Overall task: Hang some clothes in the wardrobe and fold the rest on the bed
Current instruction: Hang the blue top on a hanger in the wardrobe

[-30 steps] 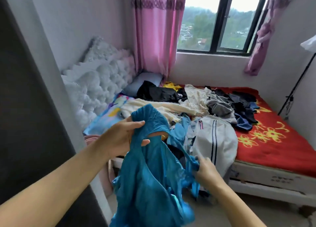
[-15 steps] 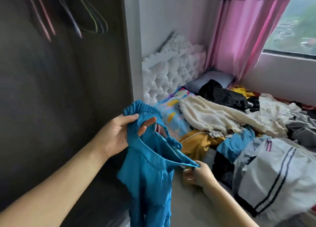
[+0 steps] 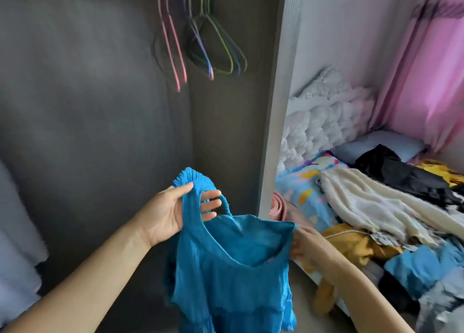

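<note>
Garment: a bright blue crinkled-fabric sleeveless top hung between the two hands, in front of the open dark wardrobe.
Left hand: the left hand had its fingers hooked through one ruffled shoulder strap, thumb on the near side, gripping it.
Right hand: the right hand pinched the opposite edge of the neckline; its fingertips were mostly hidden behind the cloth.
Hangers: a bunch of thin wire hangers in pink, purple and green hung bare, well above the left hand, blurred.
Bed: to the right of the right hand, the bed carried a jumbled pile of clothes, cream, black, yellow and blue.
Done: by the look of it, very little; no garment showed on those hangers and no folded stack was in sight.
Left: the blue top needed a hanger, and the whole pile awaited sorting and folding.
</note>
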### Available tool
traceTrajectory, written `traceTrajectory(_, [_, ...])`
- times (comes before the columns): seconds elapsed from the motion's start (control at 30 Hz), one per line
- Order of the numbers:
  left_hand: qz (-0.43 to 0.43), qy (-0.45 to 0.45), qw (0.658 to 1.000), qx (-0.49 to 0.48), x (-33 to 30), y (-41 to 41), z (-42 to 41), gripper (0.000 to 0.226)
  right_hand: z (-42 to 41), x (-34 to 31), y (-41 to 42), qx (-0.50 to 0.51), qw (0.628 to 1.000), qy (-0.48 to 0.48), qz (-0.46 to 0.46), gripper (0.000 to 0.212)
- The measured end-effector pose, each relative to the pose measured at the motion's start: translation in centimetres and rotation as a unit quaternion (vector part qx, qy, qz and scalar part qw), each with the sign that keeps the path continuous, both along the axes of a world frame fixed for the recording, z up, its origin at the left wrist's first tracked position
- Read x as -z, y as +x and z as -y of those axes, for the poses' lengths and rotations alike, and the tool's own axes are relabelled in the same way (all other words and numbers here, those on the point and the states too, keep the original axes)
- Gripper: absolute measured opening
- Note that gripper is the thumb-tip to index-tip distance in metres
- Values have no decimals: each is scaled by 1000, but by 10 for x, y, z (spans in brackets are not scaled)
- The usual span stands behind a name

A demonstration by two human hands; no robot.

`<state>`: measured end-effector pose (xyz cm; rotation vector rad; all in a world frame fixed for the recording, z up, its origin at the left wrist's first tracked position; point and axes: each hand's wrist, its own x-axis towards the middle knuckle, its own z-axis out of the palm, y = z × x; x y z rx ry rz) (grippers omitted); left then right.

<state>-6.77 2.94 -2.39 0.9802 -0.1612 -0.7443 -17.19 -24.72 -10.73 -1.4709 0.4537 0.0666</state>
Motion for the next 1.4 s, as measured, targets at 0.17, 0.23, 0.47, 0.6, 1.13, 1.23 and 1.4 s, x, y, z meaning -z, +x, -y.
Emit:
traceTrajectory(0.17, [42,64,996,-42,-24,38,-30,16,-20,-29,31,-76,947,277,144,46])
traceTrajectory(0.23, [36,56,996,-53,-38,57,-45,20,-28,-53,43,-111,932,286,195,71])
traceTrajectory(0.47, [0,-23,997,-76,-67,105,-94,43,-98,-124,121,-109,980,-120,120,28])
traceTrajectory(0.6, [5,-32,998,-57,-83,118,-109,41,-135,-192,157,-201,907,-355,104,27])
traceTrajectory(1.13, [43,-61,987,-146,-112,169,-122,31,-192,-308,348,-11,764,-610,210,39])
traceTrajectory(1.23, [46,-75,985,-151,-114,175,-120,32,-193,-303,360,6,792,-569,219,33])
traceTrajectory(1.4, [38,-83,983,-156,-109,181,-123,33,-193,-293,355,64,809,-457,363,30])
